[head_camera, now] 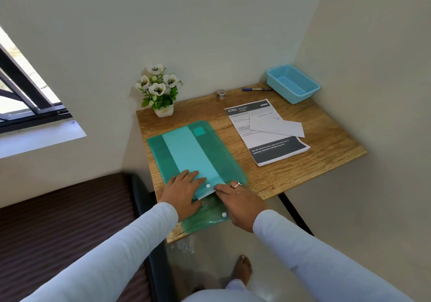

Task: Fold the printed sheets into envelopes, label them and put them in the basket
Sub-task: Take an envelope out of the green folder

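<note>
A green see-through folder (210, 152) lies on the near left of the wooden table (326, 152), with a pale envelope (189, 150) showing through it. My left hand (184, 188) presses flat on the folder's near end. My right hand (238, 202) is at the folder's open flap, its fingertips on the white envelope edge (206, 195) that sticks out there. A stack of printed sheets (277, 146) lies at the right with another white envelope (277, 127) on top. The blue basket (292, 85) stands at the back right corner.
A blue pen (255, 89) and a small tape roll (220, 94) lie at the back edge. A white pot of artificial flowers (161, 92) stands at the back left. Walls close the table behind and right. A dark chair (70, 208) is at my left.
</note>
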A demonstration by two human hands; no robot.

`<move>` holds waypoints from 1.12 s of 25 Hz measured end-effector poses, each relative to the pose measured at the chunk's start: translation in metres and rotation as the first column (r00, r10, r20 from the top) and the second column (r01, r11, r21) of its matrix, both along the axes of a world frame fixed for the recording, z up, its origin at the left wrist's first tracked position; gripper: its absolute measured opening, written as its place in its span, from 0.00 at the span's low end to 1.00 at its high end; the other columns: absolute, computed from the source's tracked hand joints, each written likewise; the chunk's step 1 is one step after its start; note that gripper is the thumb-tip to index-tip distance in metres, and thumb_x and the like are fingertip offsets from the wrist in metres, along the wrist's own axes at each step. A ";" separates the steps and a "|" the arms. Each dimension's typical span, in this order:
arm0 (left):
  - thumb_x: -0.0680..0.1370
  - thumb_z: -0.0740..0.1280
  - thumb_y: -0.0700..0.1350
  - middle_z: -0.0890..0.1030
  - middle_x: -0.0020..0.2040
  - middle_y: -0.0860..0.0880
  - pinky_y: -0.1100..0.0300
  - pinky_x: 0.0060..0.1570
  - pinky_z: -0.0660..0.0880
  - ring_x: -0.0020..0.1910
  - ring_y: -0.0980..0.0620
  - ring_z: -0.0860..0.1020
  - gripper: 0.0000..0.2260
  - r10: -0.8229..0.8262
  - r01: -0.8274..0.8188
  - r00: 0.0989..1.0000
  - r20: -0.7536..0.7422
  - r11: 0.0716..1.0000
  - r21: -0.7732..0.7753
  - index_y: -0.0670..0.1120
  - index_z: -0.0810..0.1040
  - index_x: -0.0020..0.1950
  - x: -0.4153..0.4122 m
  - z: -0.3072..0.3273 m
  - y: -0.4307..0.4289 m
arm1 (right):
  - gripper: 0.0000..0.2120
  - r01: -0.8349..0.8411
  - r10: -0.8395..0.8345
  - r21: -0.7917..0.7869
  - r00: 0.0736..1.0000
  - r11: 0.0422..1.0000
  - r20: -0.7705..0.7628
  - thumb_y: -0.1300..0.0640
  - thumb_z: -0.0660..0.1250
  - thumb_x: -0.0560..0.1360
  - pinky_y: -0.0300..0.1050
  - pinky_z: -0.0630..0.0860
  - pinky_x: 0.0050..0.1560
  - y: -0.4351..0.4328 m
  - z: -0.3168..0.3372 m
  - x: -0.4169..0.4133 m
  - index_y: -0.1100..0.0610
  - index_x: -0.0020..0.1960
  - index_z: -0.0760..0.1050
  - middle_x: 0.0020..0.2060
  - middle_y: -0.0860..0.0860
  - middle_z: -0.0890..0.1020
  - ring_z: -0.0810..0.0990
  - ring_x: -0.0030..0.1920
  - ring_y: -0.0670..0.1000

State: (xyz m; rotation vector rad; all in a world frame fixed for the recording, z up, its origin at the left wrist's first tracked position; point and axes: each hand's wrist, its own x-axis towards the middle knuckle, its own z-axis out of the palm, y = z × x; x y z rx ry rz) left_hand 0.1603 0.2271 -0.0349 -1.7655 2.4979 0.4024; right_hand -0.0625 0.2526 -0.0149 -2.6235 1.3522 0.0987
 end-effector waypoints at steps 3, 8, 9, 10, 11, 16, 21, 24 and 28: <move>0.79 0.64 0.59 0.58 0.82 0.52 0.44 0.79 0.54 0.81 0.46 0.55 0.31 0.012 -0.012 1.000 0.011 1.000 -0.016 0.58 0.59 0.80 0.001 -0.003 0.001 | 0.22 -0.037 0.041 -0.034 0.993 0.999 0.109 0.62 0.64 0.79 0.51 0.76 0.62 0.005 0.011 -0.016 0.56 0.72 0.74 0.70 0.49 0.76 0.74 0.62 0.56; 0.80 0.63 0.59 0.59 0.82 0.53 0.45 0.78 0.56 0.81 0.47 0.56 0.28 0.010 -0.010 1.000 -0.001 0.999 -0.032 0.60 0.61 0.79 0.002 -0.005 0.000 | 0.10 0.146 -0.120 -0.060 0.939 0.987 0.322 0.57 0.66 0.80 0.49 0.75 0.51 0.001 0.029 -0.028 0.51 0.60 0.79 0.54 0.47 0.83 0.76 0.56 0.54; 0.80 0.63 0.60 0.59 0.82 0.54 0.45 0.78 0.56 0.81 0.47 0.56 0.28 0.010 -0.010 1.000 -0.003 1.000 -0.026 0.60 0.61 0.79 0.002 -0.005 0.000 | 0.10 0.181 -0.160 -0.037 0.935 0.983 0.317 0.56 0.67 0.80 0.48 0.74 0.51 -0.001 0.030 -0.026 0.51 0.61 0.77 0.55 0.47 0.82 0.76 0.57 0.54; 0.80 0.63 0.60 0.59 0.82 0.54 0.45 0.78 0.56 0.81 0.47 0.56 0.28 0.012 -0.012 1.000 -0.005 1.000 -0.017 0.61 0.61 0.79 0.001 -0.004 -0.001 | 0.12 0.190 -0.178 -0.014 0.941 0.982 0.289 0.53 0.68 0.80 0.48 0.73 0.53 -0.003 0.030 -0.023 0.50 0.63 0.75 0.56 0.47 0.81 0.76 0.58 0.54; 0.80 0.62 0.60 0.59 0.82 0.54 0.45 0.78 0.56 0.81 0.48 0.56 0.28 0.013 -0.013 1.000 -0.003 1.000 -0.007 0.61 0.61 0.79 0.001 -0.004 -0.001 | 0.14 0.181 -0.178 0.010 0.950 0.983 0.256 0.50 0.68 0.80 0.48 0.73 0.55 -0.005 0.029 -0.021 0.49 0.65 0.74 0.59 0.47 0.80 0.76 0.60 0.53; 0.82 0.60 0.60 0.58 0.82 0.54 0.45 0.79 0.56 0.81 0.48 0.56 0.26 0.004 -0.004 1.000 0.007 1.000 0.004 0.61 0.60 0.80 0.003 -0.002 -0.003 | 0.24 0.124 -0.155 0.152 0.963 0.981 0.219 0.40 0.71 0.76 0.48 0.75 0.59 -0.007 0.027 -0.024 0.46 0.69 0.74 0.65 0.44 0.76 0.75 0.63 0.50; 0.83 0.58 0.60 0.57 0.82 0.55 0.46 0.78 0.54 0.81 0.48 0.55 0.25 0.011 -0.011 1.000 0.007 1.000 0.004 0.61 0.59 0.80 0.004 -0.004 -0.002 | 0.19 0.174 -0.199 0.170 0.969 0.970 0.146 0.49 0.69 0.80 0.49 0.77 0.60 -0.004 0.023 -0.031 0.47 0.70 0.74 0.66 0.44 0.74 0.78 0.61 0.53; 0.82 0.60 0.60 0.57 0.82 0.55 0.46 0.78 0.55 0.81 0.49 0.55 0.27 -0.002 0.002 1.000 0.012 1.000 0.000 0.61 0.59 0.80 0.004 -0.005 -0.003 | 0.11 0.201 -0.222 0.127 0.958 0.971 0.181 0.53 0.65 0.82 0.50 0.78 0.58 -0.005 0.026 -0.023 0.48 0.63 0.80 0.63 0.45 0.76 0.79 0.59 0.54; 0.79 0.65 0.61 0.57 0.82 0.54 0.45 0.78 0.57 0.81 0.48 0.56 0.31 -0.015 0.015 1.000 0.025 1.000 -0.001 0.61 0.57 0.80 0.004 -0.005 -0.003 | 0.06 0.171 -0.229 0.186 0.903 0.968 0.364 0.53 0.69 0.79 0.47 0.74 0.58 -0.011 0.037 -0.021 0.49 0.52 0.85 0.56 0.43 0.80 0.76 0.59 0.49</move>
